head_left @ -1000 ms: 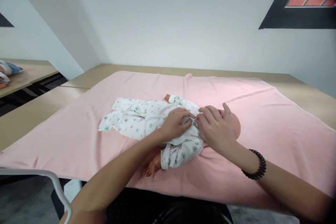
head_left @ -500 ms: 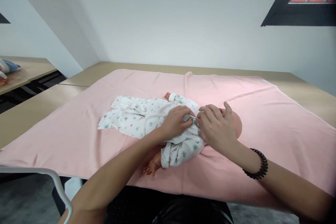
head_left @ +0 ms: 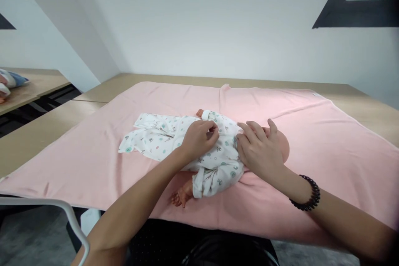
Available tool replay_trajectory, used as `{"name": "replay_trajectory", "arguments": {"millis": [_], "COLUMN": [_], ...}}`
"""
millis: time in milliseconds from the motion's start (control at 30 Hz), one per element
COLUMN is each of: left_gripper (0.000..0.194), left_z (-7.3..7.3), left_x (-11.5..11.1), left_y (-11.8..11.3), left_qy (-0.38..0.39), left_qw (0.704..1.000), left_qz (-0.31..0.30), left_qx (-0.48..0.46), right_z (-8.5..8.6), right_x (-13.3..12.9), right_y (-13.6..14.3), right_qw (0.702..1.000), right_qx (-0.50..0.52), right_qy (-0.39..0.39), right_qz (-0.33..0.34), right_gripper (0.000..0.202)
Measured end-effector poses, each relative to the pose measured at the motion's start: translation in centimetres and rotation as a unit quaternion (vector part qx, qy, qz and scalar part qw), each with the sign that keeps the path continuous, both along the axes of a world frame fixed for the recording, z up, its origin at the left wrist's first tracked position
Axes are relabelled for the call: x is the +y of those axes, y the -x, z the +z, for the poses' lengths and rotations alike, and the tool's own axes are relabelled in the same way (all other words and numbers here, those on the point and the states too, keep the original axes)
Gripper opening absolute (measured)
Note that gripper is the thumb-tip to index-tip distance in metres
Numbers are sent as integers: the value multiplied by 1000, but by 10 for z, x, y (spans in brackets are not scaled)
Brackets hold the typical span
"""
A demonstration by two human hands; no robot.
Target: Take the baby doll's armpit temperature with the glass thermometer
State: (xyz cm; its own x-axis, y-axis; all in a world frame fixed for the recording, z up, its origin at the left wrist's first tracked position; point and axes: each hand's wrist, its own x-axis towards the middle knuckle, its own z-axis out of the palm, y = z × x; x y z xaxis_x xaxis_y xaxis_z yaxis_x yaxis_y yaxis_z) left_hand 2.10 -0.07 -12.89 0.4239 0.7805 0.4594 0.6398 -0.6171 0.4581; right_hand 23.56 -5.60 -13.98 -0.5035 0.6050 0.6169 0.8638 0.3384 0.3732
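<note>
A baby doll (head_left: 283, 145) lies on its back on a pink blanket (head_left: 327, 149), its head to the right. It wears a white patterned outfit (head_left: 220, 158); the leg parts lie out to the left. Over the doll's chest, my left hand (head_left: 201, 137) has thumb and forefinger pinched together, and whatever is between the tips is too small to make out. My right hand (head_left: 260, 147) rests at the collar beside the doll's chin, fingers spread, partly hiding the face. One doll hand (head_left: 182, 194) sticks out of the near sleeve, the other out of the far sleeve.
The blanket covers most of a wooden table (head_left: 84, 110) standing against a white wall. A white curved bar (head_left: 67, 212) is at the lower left. On another table at the far left lies a blue and white item (head_left: 14, 80).
My left hand has moved left from the collar, down the chest, its fingertips now apart from my right hand. The front of the outfit lies flatter. My right hand has barely moved.
</note>
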Motion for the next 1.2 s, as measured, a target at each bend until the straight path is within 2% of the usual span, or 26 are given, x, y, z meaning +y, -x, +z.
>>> {"name": "replay_trajectory", "arguments": {"millis": [67,200,333,400,500,800,1000,1200], "left_gripper": [20,17,18,18,18,20,25,21], "left_z": [3,10,14,15,16,17,15,13], "left_x": [2,4,5,5,4,4,4,7], "left_y": [5,13,17,19,19,20,23,26], "left_qy": [28,84,119,127,125,127,71,39], "left_qw": [1000,995,991,990,990,986,985,987], "left_qz": [1,-14,-46,-57,-67,-103,-154,-156], "left_qx": [-11,-43,-48,-37,-14,6,-3,11], "right_z": [-1,-3,-9,-13,-20,-33,-36,-37], "right_x": [-1,-8,-19,-22,-22,-18,-18,-20], "right_y": [1,7,18,23,27,27,28,29], "right_qw": [1000,995,983,977,973,967,966,970], "right_qx": [21,76,46,27,33,35,43,66], "right_qy": [-20,-28,59,97,113,87,84,80], "right_qz": [7,65,167,189,200,236,241,222], "right_gripper": [18,39,46,47,43,38,38,46]}}
